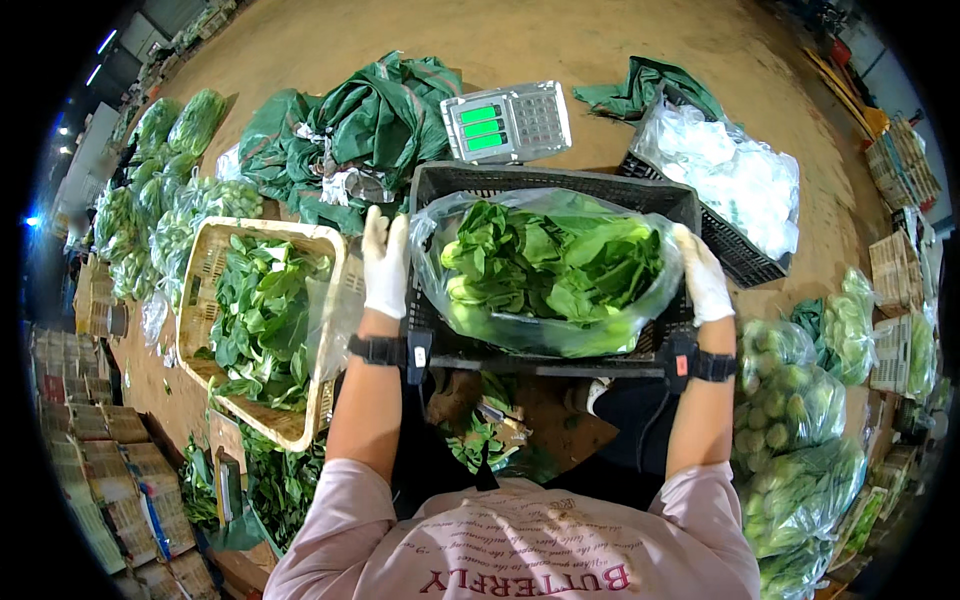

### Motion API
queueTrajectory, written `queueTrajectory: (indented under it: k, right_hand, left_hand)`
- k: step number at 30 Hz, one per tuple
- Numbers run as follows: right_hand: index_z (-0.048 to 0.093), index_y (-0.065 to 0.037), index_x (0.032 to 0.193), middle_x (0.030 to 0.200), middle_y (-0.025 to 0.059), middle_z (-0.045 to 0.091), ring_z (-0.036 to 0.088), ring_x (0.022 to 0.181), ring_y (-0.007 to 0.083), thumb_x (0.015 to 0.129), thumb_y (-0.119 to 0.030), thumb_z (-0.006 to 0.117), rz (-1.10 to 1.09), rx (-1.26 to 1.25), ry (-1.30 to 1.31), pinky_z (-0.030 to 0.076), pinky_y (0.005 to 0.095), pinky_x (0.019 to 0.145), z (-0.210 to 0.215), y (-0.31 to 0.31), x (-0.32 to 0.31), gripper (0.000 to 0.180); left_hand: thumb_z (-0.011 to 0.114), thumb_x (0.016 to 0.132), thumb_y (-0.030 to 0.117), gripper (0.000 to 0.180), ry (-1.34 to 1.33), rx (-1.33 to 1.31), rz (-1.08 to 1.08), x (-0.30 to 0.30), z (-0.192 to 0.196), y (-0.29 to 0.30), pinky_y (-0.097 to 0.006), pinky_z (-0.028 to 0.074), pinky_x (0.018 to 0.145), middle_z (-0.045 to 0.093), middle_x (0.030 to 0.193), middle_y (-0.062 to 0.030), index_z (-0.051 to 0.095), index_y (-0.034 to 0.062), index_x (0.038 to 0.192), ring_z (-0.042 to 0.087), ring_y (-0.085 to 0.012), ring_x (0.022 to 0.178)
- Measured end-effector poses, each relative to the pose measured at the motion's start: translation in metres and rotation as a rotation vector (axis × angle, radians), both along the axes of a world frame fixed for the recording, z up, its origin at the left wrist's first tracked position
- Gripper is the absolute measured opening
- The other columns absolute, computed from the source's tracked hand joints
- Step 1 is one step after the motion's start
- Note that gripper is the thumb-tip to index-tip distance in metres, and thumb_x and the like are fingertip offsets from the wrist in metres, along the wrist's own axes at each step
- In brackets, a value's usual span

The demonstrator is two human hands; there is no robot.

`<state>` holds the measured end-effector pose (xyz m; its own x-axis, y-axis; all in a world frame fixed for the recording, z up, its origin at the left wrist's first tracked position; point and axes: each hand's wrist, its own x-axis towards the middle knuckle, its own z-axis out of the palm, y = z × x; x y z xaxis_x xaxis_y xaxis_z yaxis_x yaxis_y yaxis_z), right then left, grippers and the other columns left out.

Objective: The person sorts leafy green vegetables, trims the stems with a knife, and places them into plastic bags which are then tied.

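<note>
While hands (385,262) grip bag (550,270), scale (507,122) behind

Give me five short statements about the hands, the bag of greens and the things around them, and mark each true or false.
1. Both hands, left hand and right hand, wear white gloves. True.
2. The clear bag of leafy greens lies in a black plastic crate. True.
3. The woven basket at the left is empty. False: it holds leafy greens.
4. The scale lies beyond the crate. True.
5. The hands hold a knife. False: they grip the bag's two sides.
</note>
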<state>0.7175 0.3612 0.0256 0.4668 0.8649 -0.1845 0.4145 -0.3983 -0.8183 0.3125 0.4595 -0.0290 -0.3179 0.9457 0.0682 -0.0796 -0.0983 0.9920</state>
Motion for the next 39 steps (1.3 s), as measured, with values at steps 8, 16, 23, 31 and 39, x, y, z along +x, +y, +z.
queueTrajectory:
  k: [8,16,23,31,39]
  right_hand:
    - [0.056,0.001,0.119,0.121,0.0104,0.057,0.051,0.114,0.0184,0.101,-0.031,0.039,-0.2,0.66,0.061,0.036,0.0305,0.101,-0.031,-0.004,0.034,0.04]
    - [0.051,-0.011,0.126,0.127,0.0079,0.053,0.046,0.121,0.0206,0.096,-0.049,0.039,-0.329,0.406,0.237,0.032,0.044,0.103,-0.029,-0.011,0.045,0.05]
    - [0.062,0.004,0.102,0.089,0.0088,0.065,0.062,0.084,0.0159,0.091,-0.014,0.056,0.251,-0.079,0.165,0.047,0.0262,0.077,0.0,-0.006,-0.016,0.022]
    - [0.058,-0.009,0.089,0.064,-0.0044,0.049,0.045,0.056,0.0063,0.095,-0.027,0.052,-0.027,0.204,1.46,0.034,0.0203,0.047,-0.011,0.021,-0.14,0.02]
    - [0.049,0.0,0.123,0.125,0.0188,0.047,0.04,0.122,0.0319,0.088,-0.046,0.059,0.198,0.576,0.141,0.032,0.0407,0.102,-0.025,0.03,-0.171,0.059]
  left_hand:
    - [0.04,0.094,0.054,0.064,-0.11,-0.112,0.091,-0.03,0.052,0.012,-0.04,0.015,0.112,0.036,0.146,-0.0119,0.037,0.0121,0.142,0.025,-0.0247,0.139]
    - [0.042,0.096,0.048,0.052,-0.148,-0.25,0.076,-0.051,0.051,0.014,-0.038,0.027,0.107,0.048,0.135,-0.0145,0.049,0.0116,0.133,0.042,-0.0265,0.127]
    - [0.062,0.087,0.014,0.015,0.511,-0.198,-0.653,-0.003,0.001,0.0,-0.026,0.045,0.082,0.064,0.097,-0.0062,0.067,0.0044,0.098,0.057,-0.0131,0.087]
    - [0.049,0.097,0.028,0.027,-0.59,-0.357,-0.621,0.096,0.038,-0.033,-0.025,0.038,0.059,0.045,0.064,0.0029,0.053,0.0099,0.077,0.042,-0.011,0.055]
    - [0.021,0.093,0.068,0.077,-0.249,-0.456,-0.977,0.104,0.05,-0.032,-0.023,0.035,0.055,0.055,0.084,-0.0011,0.047,0.0056,0.13,0.048,-0.0102,0.067]
